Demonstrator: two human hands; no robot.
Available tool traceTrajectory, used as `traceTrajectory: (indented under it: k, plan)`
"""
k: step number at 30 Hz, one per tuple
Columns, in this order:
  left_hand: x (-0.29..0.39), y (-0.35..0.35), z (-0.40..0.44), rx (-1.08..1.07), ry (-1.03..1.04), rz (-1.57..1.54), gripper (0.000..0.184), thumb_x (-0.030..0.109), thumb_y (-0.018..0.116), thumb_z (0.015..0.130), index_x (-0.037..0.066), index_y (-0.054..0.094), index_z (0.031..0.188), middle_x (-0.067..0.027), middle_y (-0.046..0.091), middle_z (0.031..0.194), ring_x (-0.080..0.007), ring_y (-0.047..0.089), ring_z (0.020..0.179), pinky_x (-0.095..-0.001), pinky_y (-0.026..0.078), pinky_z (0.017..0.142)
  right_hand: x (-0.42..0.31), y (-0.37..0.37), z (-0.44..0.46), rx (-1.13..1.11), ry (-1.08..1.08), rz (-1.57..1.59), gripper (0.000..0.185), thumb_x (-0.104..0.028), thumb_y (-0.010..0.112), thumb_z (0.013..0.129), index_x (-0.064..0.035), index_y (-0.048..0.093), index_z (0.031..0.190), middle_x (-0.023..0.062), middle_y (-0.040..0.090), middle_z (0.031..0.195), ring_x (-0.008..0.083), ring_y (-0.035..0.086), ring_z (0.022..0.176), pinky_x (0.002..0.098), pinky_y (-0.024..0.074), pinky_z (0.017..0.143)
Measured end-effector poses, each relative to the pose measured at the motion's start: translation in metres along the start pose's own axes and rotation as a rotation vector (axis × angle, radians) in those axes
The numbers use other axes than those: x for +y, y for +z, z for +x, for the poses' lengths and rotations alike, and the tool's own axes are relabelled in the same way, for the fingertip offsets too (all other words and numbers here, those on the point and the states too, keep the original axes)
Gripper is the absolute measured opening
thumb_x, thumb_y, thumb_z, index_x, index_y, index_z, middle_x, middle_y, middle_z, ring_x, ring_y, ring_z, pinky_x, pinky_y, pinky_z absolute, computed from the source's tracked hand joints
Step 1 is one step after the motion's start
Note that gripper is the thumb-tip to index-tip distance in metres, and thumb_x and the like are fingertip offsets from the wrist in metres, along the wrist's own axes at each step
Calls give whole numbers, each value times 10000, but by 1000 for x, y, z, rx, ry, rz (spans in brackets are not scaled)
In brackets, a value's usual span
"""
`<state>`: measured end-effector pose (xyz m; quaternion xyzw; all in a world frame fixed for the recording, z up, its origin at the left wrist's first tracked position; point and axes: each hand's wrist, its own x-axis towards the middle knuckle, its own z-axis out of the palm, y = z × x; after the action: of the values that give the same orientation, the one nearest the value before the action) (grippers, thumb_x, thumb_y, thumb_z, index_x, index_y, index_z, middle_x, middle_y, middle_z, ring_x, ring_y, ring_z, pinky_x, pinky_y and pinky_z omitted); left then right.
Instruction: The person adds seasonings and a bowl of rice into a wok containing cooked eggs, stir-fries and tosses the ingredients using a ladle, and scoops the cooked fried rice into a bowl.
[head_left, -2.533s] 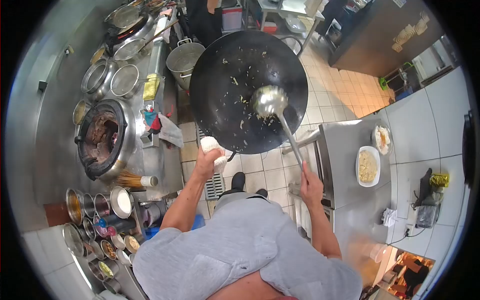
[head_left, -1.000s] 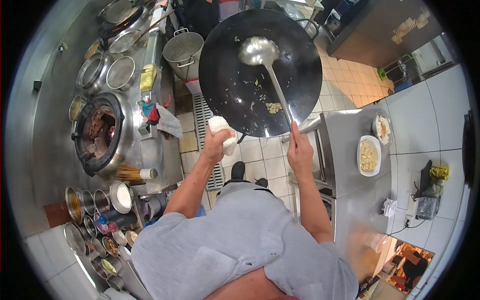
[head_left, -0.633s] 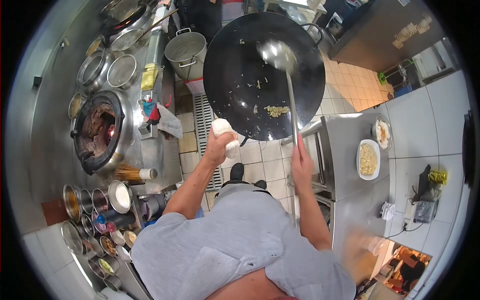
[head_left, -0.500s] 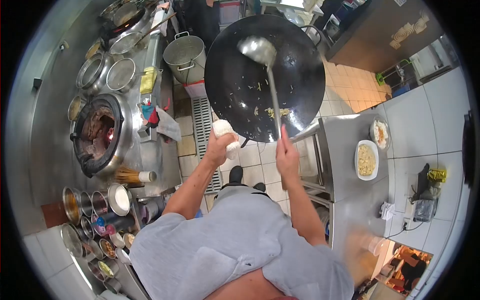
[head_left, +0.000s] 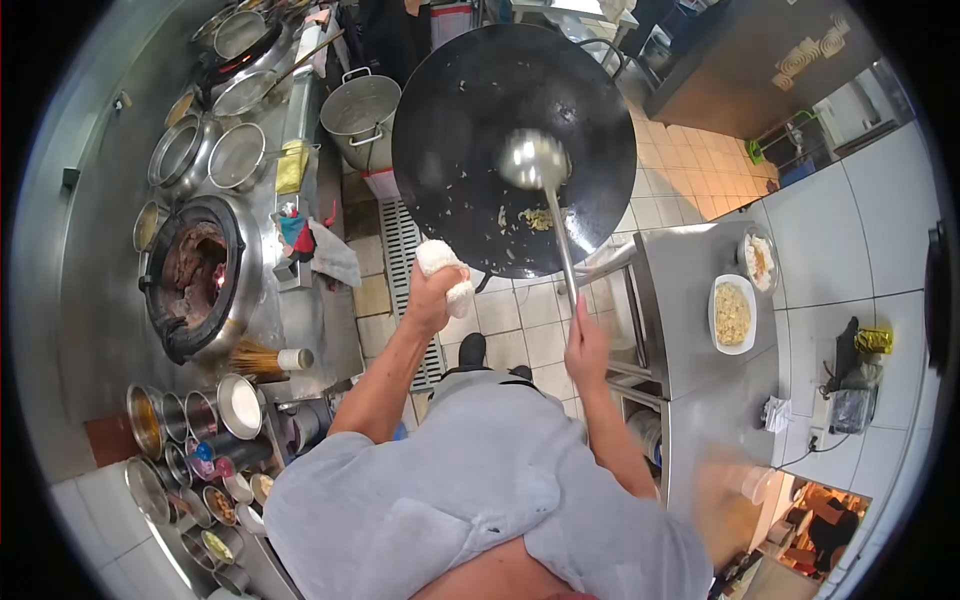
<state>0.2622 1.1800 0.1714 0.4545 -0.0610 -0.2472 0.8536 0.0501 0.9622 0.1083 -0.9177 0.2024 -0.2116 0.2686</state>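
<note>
My left hand (head_left: 432, 298) is closed round a folded white cloth (head_left: 438, 257) at the near rim of a large black wok (head_left: 460, 130). The wok's handle there is hidden by the cloth and hand. In my right hand (head_left: 587, 348) is the long handle of a steel ladle (head_left: 535, 162), fingers wrapped round it. The ladle's bowl is over the wok, slightly blurred; whether it touches the metal I cannot tell. Small scraps of food (head_left: 537, 219) cling to the wok's near side. A white dish of fried rice (head_left: 733, 316) stands on the steel counter to the right.
To the left, a burner (head_left: 205, 275) glows inside its black ring. A bamboo brush (head_left: 262, 358) lies beside it. Seasoning containers (head_left: 147, 415) stand at the lower left. A metal pot (head_left: 362, 108) stands left of the wok. The steel counter (head_left: 695, 345) borders my right side.
The ladle bowl has come down toward me across the wok, and my right hand has moved slightly down and right. The wok has shifted a little left; my left hand keeps its grip.
</note>
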Motion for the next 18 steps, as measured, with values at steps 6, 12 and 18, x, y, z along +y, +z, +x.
traceTrajectory:
  k: [6, 12, 18]
  plan:
    - [-2, -14, 1, 40, -27, 18, 128, 9, 616, 764, 82, 580, 864, -17, 608, 744, -125, 582, 624, -289, 458, 550, -2, -56, -76, 20, -124, -13, 465, -12, 621, 903, -92, 613, 1361, 103, 638, 814, 275, 593, 630, 399, 486, 561]
    - [8, -22, -4, 68, -3, 44, 124, 29, 630, 773, 74, 602, 885, -20, 618, 744, -129, 596, 618, -292, 472, 535, 11, -50, -42, -43, -199, -246, 510, -70, 637, 911, -240, 592, 1390, 62, 618, 821, 263, 603, 620, 405, 490, 546]
    - [1, -23, -11, 60, 10, 13, 109, 23, 626, 775, 78, 602, 867, -14, 611, 736, -114, 586, 611, -275, 461, 535, 54, -84, -9, 99, -85, -309, 498, -117, 629, 936, -266, 569, 1408, 74, 615, 814, 285, 624, 645, 414, 487, 532]
